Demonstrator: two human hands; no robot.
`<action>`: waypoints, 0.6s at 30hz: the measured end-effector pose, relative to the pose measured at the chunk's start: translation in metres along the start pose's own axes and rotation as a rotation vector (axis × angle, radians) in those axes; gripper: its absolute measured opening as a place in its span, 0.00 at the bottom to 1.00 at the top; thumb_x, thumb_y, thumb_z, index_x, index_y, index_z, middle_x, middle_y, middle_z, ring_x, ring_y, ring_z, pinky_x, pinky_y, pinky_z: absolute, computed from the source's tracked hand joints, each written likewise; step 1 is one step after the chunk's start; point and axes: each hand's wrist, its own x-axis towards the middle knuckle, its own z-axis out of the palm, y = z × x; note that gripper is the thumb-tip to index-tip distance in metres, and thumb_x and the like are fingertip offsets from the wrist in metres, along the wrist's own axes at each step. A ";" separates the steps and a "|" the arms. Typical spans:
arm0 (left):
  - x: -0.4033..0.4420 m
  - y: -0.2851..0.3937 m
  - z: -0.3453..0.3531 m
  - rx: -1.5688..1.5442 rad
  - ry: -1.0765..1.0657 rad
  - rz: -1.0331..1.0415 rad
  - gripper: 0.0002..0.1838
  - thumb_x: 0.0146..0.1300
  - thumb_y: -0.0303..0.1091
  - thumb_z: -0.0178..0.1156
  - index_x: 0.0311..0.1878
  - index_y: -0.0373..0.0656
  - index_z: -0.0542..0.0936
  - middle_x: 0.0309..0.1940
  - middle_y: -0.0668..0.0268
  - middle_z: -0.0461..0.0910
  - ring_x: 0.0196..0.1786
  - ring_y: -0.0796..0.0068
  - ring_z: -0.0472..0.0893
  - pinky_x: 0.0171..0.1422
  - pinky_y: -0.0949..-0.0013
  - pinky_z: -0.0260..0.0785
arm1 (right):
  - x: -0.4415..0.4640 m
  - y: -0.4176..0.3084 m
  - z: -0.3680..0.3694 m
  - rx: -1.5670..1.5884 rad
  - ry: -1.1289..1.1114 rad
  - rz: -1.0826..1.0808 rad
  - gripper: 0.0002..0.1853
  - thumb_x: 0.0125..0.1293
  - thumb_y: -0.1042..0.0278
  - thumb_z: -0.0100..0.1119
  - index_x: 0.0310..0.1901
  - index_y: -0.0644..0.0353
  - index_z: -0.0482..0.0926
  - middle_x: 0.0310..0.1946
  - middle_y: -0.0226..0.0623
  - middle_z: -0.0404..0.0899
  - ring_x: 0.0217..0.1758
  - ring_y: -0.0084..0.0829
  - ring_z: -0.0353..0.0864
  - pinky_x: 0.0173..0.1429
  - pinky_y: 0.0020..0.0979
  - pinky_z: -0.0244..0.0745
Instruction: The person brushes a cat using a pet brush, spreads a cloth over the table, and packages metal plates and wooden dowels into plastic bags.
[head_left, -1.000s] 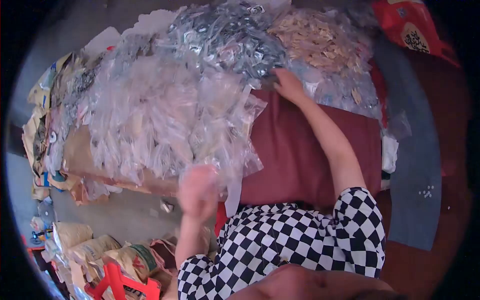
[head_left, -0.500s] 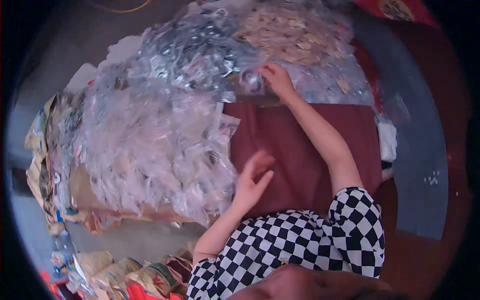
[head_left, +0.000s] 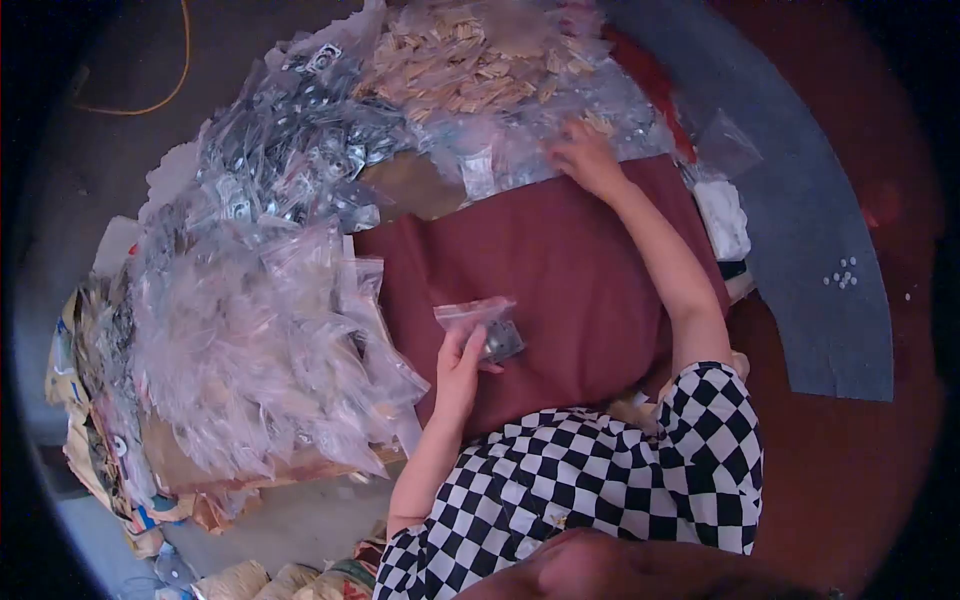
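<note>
My left hand is closed on a small clear zip bag with dark and silvery metal pieces in it. It holds the bag over the maroon cloth in front of my body. My right hand reaches past the cloth's far edge, fingers apart and slightly blurred. Beneath those fingers lie clear plastic bags; I see nothing held in them. Close by is a pale packet.
Left of the cloth spreads a large heap of clear bags. Behind it lie bagged metal parts and bagged wood-coloured pieces. A grey strip with small white pieces runs along the right. Sacks stand at the bottom left.
The zip bag is now in my left hand, which looked empty before. My right hand, earlier at a clear bag by the metal parts, is now further right. The view has shifted.
</note>
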 end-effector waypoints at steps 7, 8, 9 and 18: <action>-0.009 0.036 0.004 0.943 -0.096 0.720 0.09 0.56 0.31 0.65 0.40 0.49 0.86 0.54 0.63 0.80 0.55 0.58 0.78 0.60 0.55 0.70 | 0.012 -0.010 -0.046 0.376 -0.082 0.366 0.10 0.65 0.60 0.60 0.44 0.52 0.79 0.37 0.44 0.83 0.43 0.47 0.82 0.45 0.44 0.74; -0.009 0.040 0.006 0.989 -0.091 0.743 0.10 0.53 0.30 0.66 0.40 0.50 0.87 0.56 0.64 0.79 0.59 0.56 0.75 0.64 0.54 0.67 | 0.011 -0.017 -0.052 0.373 -0.078 0.371 0.10 0.65 0.60 0.60 0.44 0.52 0.79 0.37 0.44 0.83 0.43 0.47 0.82 0.45 0.44 0.74; -0.008 0.042 0.008 1.036 -0.086 0.765 0.11 0.50 0.29 0.67 0.39 0.51 0.87 0.57 0.65 0.78 0.63 0.53 0.72 0.67 0.54 0.64 | 0.010 -0.024 -0.057 0.388 -0.080 0.328 0.10 0.65 0.59 0.60 0.44 0.53 0.79 0.36 0.44 0.83 0.41 0.48 0.82 0.44 0.44 0.75; 0.006 0.030 0.018 0.620 -0.192 0.576 0.04 0.58 0.28 0.66 0.37 0.45 0.87 0.56 0.56 0.78 0.58 0.61 0.77 0.63 0.63 0.68 | -0.015 -0.138 -0.125 0.873 -0.591 -0.156 0.11 0.66 0.55 0.59 0.45 0.48 0.82 0.36 0.36 0.85 0.38 0.43 0.84 0.44 0.40 0.78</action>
